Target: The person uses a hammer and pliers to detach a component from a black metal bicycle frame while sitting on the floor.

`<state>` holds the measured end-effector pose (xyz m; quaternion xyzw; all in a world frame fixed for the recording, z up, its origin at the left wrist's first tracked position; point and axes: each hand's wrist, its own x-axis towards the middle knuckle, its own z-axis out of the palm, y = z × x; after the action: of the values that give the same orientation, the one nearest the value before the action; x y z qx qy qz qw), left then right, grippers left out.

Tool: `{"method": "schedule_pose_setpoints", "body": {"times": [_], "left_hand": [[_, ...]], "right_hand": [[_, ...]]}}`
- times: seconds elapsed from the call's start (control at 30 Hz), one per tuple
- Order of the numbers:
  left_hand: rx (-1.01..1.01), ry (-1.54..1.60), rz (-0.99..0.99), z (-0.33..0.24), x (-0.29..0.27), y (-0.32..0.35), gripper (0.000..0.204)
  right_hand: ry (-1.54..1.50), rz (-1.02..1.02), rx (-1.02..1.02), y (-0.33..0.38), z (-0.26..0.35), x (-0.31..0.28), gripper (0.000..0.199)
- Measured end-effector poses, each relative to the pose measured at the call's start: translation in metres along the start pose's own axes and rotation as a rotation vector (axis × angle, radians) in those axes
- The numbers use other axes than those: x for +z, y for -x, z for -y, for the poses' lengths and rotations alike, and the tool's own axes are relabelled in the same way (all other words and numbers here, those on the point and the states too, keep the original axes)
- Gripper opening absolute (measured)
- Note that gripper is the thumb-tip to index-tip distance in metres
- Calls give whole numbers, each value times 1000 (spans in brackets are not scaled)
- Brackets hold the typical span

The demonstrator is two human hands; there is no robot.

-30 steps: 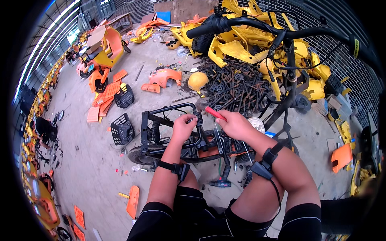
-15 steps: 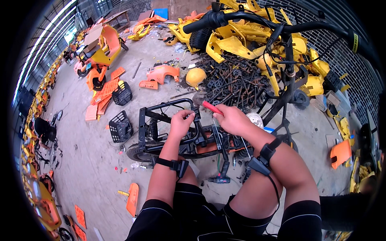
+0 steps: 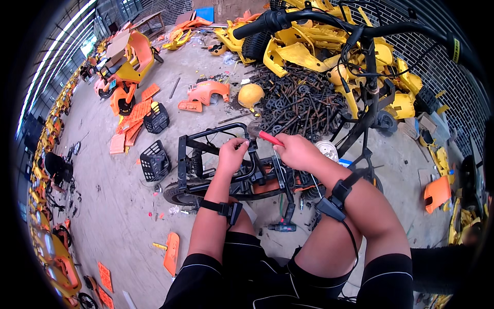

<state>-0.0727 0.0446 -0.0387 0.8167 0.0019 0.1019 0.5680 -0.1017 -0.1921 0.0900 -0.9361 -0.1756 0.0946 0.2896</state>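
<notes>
My right hand (image 3: 298, 151) is closed round the red handle of a hammer (image 3: 270, 138). The hammer's head is right above the upper end of a short upright post on a black vehicle frame (image 3: 182, 165); whether they touch I cannot tell. Beside that post, my left hand (image 3: 232, 153) is closed, thumb and fingertips pinched together. What the fingers hold, if anything, is too small to make out. The frame stands in front of my knees, with its wheel (image 3: 177, 194) at the left and its black handlebar (image 3: 329, 19) high at the right.
A cordless drill (image 3: 282, 226) lies on the floor near my knees. Beyond the frame is a heap of dark metal parts (image 3: 298, 100), with yellow panels (image 3: 303, 56) behind it. Black baskets (image 3: 155, 162) and orange panels (image 3: 135, 116) lie to the left. An orange piece (image 3: 437, 194) rests at right.
The hammer has tipped slightly, its head a little lower over the post. Both hands keep nearly the same places and grips.
</notes>
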Motion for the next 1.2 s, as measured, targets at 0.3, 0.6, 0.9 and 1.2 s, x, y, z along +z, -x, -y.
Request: {"method": "schedule_pose_setpoints", "body": {"times": [0.3, 0.6, 0.9, 1.2], "left_hand": [[4, -36, 4, -3, -1, 1, 23], [54, -27, 7, -6, 2, 2, 22], [49, 145, 62, 4, 5, 0, 26], [-113, 113, 80, 1, -2, 3, 21]], "right_hand": [[21, 0, 30, 1, 9, -2, 30], [9, 20, 59, 3, 16, -5, 29], [-17, 21, 118, 0, 14, 0, 28], [-64, 1, 88, -1, 9, 4, 28]]}}
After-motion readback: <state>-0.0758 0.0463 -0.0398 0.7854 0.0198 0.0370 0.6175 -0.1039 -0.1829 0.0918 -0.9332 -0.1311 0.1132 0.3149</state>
